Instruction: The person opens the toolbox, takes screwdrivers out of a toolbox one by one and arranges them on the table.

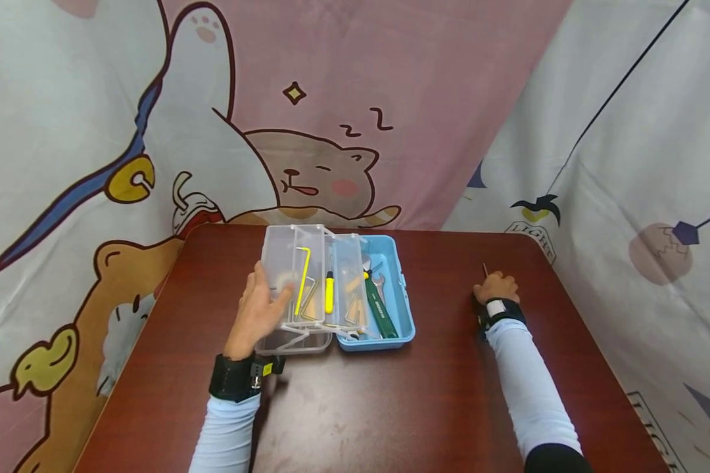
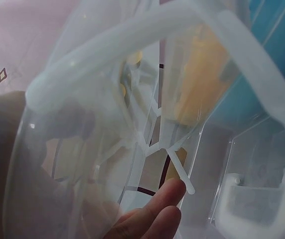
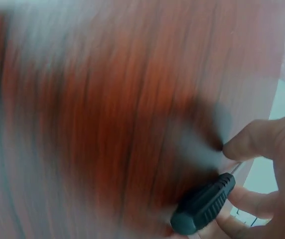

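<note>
On the left of the table, my left hand (image 1: pixel 256 314) grips the side of the upper clear tray (image 1: pixel 279 246) of a fold-out toolbox (image 1: pixel 407 299). The thumb lies over the tray, and fingertips (image 2: pixel 170 191) show beyond the see-through plastic in the left wrist view. A yellow hex key (image 1: pixel 304 279) and a yellow-handled tool (image 1: pixel 329 292) lie in the trays. In the blue base are a green-handled tool (image 1: pixel 380 305) and a wrench (image 1: pixel 380 282). Well to the right, my right hand (image 1: pixel 498 288) holds a black-handled screwdriver (image 3: pixel 205 205) low over the table, its thin shaft partly hidden by fingers.
The toolbox stands at the back of the brown table (image 1: pixel 343 401), its trays spread leftward on white hinge arms. A printed cloth (image 1: pixel 438 98) hangs behind the back edge and down the right side. Silvery hex keys (image 1: pixel 310 299) share the trays.
</note>
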### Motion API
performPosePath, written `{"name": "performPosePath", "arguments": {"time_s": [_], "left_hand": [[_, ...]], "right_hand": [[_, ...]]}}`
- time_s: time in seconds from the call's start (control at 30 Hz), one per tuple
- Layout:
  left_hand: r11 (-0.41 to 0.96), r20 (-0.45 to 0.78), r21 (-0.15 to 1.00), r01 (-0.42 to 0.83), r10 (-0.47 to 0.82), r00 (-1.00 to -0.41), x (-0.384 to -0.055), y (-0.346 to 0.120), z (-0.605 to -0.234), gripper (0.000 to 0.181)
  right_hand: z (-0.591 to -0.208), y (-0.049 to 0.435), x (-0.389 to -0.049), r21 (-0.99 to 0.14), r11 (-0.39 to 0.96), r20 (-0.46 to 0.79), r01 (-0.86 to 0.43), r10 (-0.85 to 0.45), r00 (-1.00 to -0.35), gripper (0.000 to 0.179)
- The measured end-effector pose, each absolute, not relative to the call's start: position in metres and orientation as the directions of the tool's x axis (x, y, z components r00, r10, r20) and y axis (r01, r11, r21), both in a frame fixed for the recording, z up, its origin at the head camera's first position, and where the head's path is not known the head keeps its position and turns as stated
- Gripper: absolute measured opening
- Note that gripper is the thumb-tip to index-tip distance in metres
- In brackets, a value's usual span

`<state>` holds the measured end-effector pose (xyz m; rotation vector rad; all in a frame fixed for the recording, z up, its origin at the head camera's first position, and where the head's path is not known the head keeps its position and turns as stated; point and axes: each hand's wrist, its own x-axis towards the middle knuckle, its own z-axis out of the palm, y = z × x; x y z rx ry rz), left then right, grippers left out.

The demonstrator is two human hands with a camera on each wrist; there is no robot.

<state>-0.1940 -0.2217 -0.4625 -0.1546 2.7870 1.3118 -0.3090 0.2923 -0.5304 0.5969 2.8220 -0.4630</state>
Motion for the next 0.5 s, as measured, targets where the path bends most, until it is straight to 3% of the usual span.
{"name": "performPosePath", "arguments": {"time_s": [0.3, 0.5], "left_hand": [[0.635, -0.098, 0.764, -0.113, -0.059, -0.993, -0.195, -0.224, -0.462, 0.097], [0.645, -0.041, 0.76, -0.074, -0.067, -0.997, -0.192, -0.225, -0.463, 0.095]], "right_hand": [[-0.528, 0.301, -0.293, -0.462, 0.753, -0.303, 0.469, 0.363, -0.881, 0.068], [-0.535, 0.3, -0.273, -0.621, 0.69, -0.207, 0.372, 0.313, -0.927, 0.066]]}}
